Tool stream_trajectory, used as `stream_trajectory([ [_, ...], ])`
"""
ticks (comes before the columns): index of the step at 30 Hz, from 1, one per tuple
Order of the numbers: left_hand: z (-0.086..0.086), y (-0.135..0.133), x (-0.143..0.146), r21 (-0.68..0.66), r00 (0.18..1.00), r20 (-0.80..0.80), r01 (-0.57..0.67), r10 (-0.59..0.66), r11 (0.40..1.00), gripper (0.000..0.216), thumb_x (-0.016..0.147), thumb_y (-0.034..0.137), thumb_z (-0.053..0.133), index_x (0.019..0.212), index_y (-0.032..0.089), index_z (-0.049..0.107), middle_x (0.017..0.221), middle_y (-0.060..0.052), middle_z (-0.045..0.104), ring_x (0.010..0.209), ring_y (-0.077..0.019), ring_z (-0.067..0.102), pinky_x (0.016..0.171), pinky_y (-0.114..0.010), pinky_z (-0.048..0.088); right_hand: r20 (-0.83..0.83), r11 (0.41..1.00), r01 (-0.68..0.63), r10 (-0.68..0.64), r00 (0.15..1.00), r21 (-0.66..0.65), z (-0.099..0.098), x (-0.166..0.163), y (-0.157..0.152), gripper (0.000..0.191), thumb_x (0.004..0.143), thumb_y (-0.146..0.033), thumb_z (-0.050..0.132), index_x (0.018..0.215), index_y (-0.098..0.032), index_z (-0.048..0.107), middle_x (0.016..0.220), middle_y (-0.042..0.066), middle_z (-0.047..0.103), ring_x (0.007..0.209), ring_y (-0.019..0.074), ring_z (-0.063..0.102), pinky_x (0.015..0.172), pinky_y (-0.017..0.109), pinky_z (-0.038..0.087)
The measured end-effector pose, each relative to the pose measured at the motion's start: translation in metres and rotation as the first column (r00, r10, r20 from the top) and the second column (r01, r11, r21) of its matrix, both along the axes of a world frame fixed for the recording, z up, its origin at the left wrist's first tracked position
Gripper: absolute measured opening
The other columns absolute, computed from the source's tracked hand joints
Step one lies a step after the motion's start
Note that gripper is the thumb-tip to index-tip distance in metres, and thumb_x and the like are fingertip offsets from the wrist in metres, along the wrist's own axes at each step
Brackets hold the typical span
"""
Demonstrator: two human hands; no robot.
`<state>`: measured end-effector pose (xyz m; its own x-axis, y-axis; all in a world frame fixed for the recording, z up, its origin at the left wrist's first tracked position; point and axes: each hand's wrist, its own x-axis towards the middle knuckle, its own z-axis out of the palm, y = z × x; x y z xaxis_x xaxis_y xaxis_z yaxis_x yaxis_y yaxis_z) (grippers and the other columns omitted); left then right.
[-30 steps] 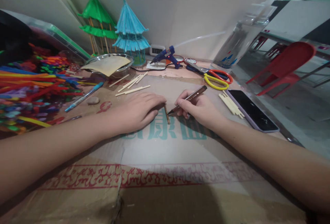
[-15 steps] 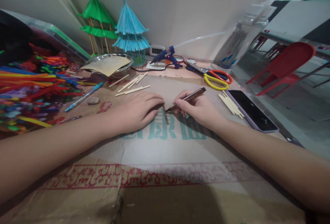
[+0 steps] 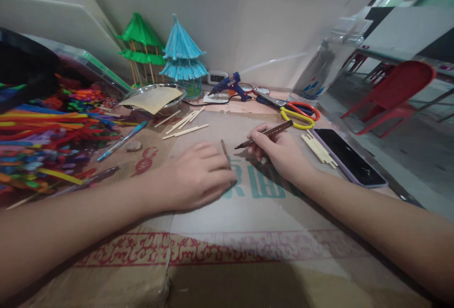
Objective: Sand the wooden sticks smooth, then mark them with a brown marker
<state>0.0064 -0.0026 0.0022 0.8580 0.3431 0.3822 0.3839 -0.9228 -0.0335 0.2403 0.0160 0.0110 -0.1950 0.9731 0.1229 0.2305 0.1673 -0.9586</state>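
My left hand [image 3: 198, 175] rests on the cardboard with its fingers closed on the near end of a thin wooden stick [image 3: 224, 149], coloured brown. The stick's far end points away from me, and the near end is hidden by the fingers. In my right hand [image 3: 275, 149] is a brown marker [image 3: 271, 135], held like a pen with its dark tip bare. That tip is just right of the stick, apart from it. Pale, uncoloured sticks [image 3: 186, 131] lie beyond my left hand, and a bundle of pale sticks [image 3: 319, 149] is right of my right hand.
A phone [image 3: 349, 156], scissors [image 3: 300, 111] and a plastic bottle [image 3: 314, 71] stand or lie at the right. Along the back are a glue gun [image 3: 230, 85], a metal bowl [image 3: 179, 93] and green [image 3: 142, 38] and blue [image 3: 182, 45] pavilion models. Pipe cleaners [image 3: 53, 128] pile up at left.
My left hand has shifted from the stick's far end to its near end. The marker tip has moved off the stick to the right. The view has tilted slightly.
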Motion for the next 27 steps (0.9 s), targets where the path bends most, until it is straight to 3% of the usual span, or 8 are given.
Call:
stream_trajectory([
  [2,0.000,-0.003,0.002,-0.039,0.999,-0.030,0.020,-0.021,0.999,0.025,0.100,0.029,0.048,0.115,0.022,0.067,0.106,-0.006,0.070,0.103,-0.0229,0.058,0.097,-0.041,0.042,-0.006,1.000,0.009,-0.009,1.000,0.018,-0.001,0.001,0.001,0.019,0.093,-0.035,0.059,0.083,-0.019,0.057,0.063,-0.002,0.062,0.049,0.0086,0.050,0.046,0.021,0.037],
  [6,-0.003,0.001,0.006,-0.144,0.982,-0.043,-0.188,0.184,0.972,0.034,0.101,0.035,0.046,0.124,0.020,0.066,0.121,-0.009,0.067,0.114,-0.0254,0.056,0.105,-0.045,0.040,-0.025,0.998,0.055,-0.054,0.998,0.038,-0.001,0.001,0.002,0.019,0.093,-0.035,0.058,0.086,-0.018,0.057,0.064,-0.002,0.062,0.049,0.0086,0.051,0.048,0.022,0.039],
  [9,-0.002,0.006,0.004,-0.102,0.956,-0.039,-0.293,0.290,0.951,0.041,0.100,0.038,0.046,0.132,0.015,0.060,0.130,-0.012,0.064,0.121,-0.0286,0.054,0.110,-0.049,0.036,-0.035,0.996,0.076,-0.074,0.997,0.038,0.000,0.001,0.002,0.018,0.094,-0.035,0.056,0.087,-0.017,0.056,0.065,-0.002,0.062,0.049,0.0083,0.051,0.049,0.022,0.041],
  [16,0.009,0.042,-0.029,0.058,0.862,-0.019,-0.505,0.507,0.861,0.030,0.100,0.030,0.044,0.109,0.017,0.070,0.101,-0.009,0.070,0.096,-0.0264,0.061,0.086,-0.041,0.046,-0.090,0.998,0.030,-0.026,0.996,0.047,-0.005,0.002,0.003,0.024,0.095,-0.043,0.055,0.098,-0.019,0.057,0.071,-0.003,0.061,0.048,0.0090,0.055,0.046,0.023,0.046],
  [19,0.005,0.059,-0.044,0.092,0.847,-0.097,-0.516,0.523,0.852,0.031,0.100,0.028,0.043,0.098,0.016,0.072,0.091,-0.010,0.068,0.089,-0.0259,0.060,0.081,-0.040,0.045,-0.153,0.999,-0.033,0.034,0.988,0.009,-0.010,0.002,0.003,0.031,0.095,-0.050,0.054,0.108,-0.022,0.056,0.079,-0.003,0.059,0.049,0.0098,0.057,0.046,0.026,0.052],
  [23,0.000,0.068,-0.051,0.108,0.847,-0.126,-0.506,0.517,0.856,0.031,0.100,0.027,0.044,0.090,0.018,0.072,0.083,-0.008,0.066,0.081,-0.0227,0.060,0.075,-0.036,0.046,-0.174,0.989,-0.146,0.145,0.974,0.008,-0.016,0.002,-0.001,0.035,0.095,-0.052,0.055,0.114,-0.023,0.055,0.087,-0.001,0.057,0.061,0.0112,0.063,0.064,0.033,0.060],
  [27,0.000,0.066,-0.050,0.129,0.837,-0.113,-0.523,0.536,0.843,0.032,0.101,0.026,0.043,0.088,0.017,0.071,0.083,-0.008,0.067,0.081,-0.0227,0.062,0.076,-0.036,0.047,-0.121,0.953,-0.297,0.303,0.945,0.066,-0.017,0.003,-0.006,0.037,0.097,-0.054,0.051,0.119,-0.025,0.052,0.094,0.002,0.056,0.080,0.0148,0.068,0.082,0.039,0.059],
])
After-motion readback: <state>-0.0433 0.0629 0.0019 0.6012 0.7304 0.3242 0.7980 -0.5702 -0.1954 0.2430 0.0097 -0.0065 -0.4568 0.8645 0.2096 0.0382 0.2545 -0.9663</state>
